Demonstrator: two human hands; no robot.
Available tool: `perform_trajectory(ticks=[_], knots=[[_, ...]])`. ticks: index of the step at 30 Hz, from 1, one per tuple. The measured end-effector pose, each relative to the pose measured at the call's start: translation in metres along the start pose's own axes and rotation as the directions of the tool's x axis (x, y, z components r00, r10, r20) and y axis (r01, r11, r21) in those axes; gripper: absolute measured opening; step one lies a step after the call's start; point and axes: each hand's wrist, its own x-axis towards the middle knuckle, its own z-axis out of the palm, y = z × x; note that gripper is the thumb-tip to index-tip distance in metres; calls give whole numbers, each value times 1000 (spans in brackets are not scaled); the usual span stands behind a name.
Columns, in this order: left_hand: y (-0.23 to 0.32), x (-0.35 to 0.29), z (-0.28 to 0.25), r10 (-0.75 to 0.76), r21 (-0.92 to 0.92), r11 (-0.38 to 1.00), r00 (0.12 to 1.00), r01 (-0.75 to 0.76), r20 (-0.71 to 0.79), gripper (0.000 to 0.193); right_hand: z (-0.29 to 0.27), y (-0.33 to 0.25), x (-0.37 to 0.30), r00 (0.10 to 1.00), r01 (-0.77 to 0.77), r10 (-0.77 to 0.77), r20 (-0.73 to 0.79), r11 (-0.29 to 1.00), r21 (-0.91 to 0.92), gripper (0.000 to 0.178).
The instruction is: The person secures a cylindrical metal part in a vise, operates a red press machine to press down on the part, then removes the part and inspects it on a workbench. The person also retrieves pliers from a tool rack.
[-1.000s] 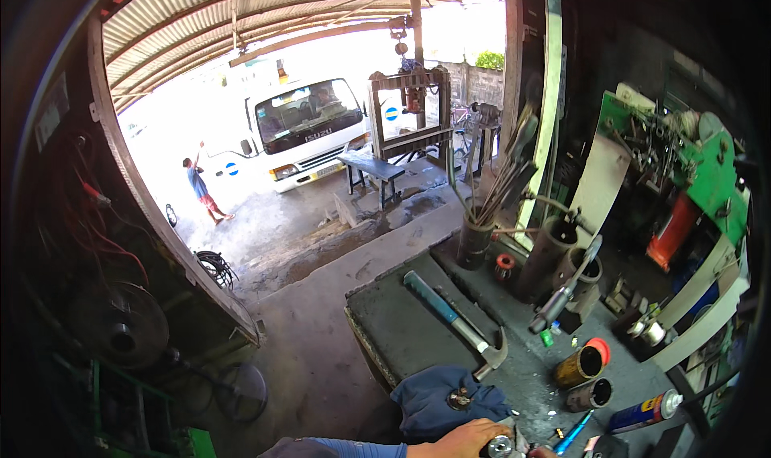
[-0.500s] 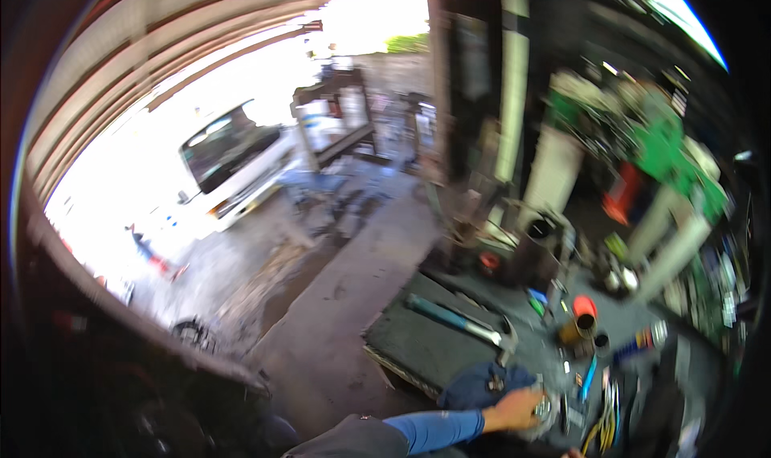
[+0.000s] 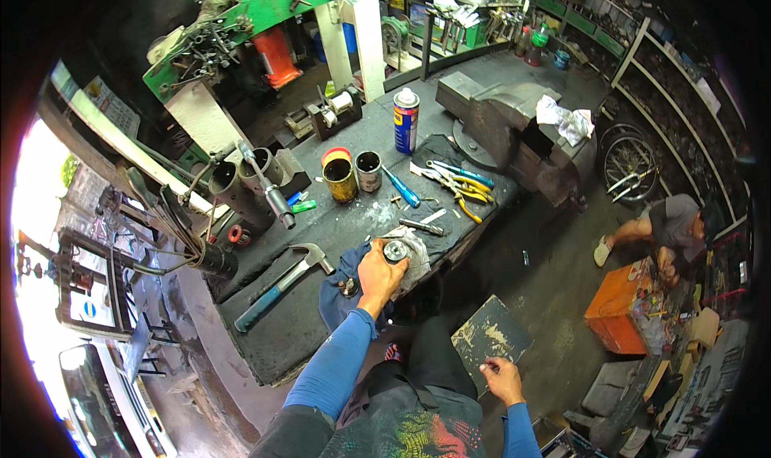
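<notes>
My left hand (image 3: 380,278) grips a round metal part (image 3: 396,251) at the bench's front edge, over a crumpled whitish rag (image 3: 416,257). Beside that wrist a small dark metal piece (image 3: 348,288) lies on a blue cloth (image 3: 329,301). My right hand (image 3: 504,380) hangs away from the bench, its fingers curled together; whether they hold anything is hidden. Left of my left hand lies a claw hammer (image 3: 277,291) with a blue-black handle. Pliers (image 3: 459,186) with yellow grips, a blue screwdriver (image 3: 401,186) and a small metal tool (image 3: 422,226) rest farther right.
A blue spray can (image 3: 406,122), a yellow-stained tin (image 3: 339,177) and a grey tin (image 3: 369,171) stand on the dark bench. A large vise (image 3: 514,124) is mounted at right. On the floor side, a person (image 3: 675,229) crouches by an orange box (image 3: 618,305).
My view has swung to the right, bringing the vise, the crouching person and my right hand into the picture. The left hand still holds the round metal part.
</notes>
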Motion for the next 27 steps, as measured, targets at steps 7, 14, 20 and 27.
perform_trajectory(ticks=[7,14,20,27], knots=[[-7,-6,0,-61,-7,998,996,61,-63,56,57,130,-52,901,-410,388,193,907,91,34],[19,-5,0,-176,144,974,984,174,3,68,111,232,-91,885,-373,380,270,925,-78,43],[-26,-9,6,253,316,931,949,-185,-189,75,82,168,-40,946,-315,288,146,922,227,48],[35,-184,4,481,256,871,837,-420,-261,53,-5,195,-137,965,-204,257,-47,854,480,41]])
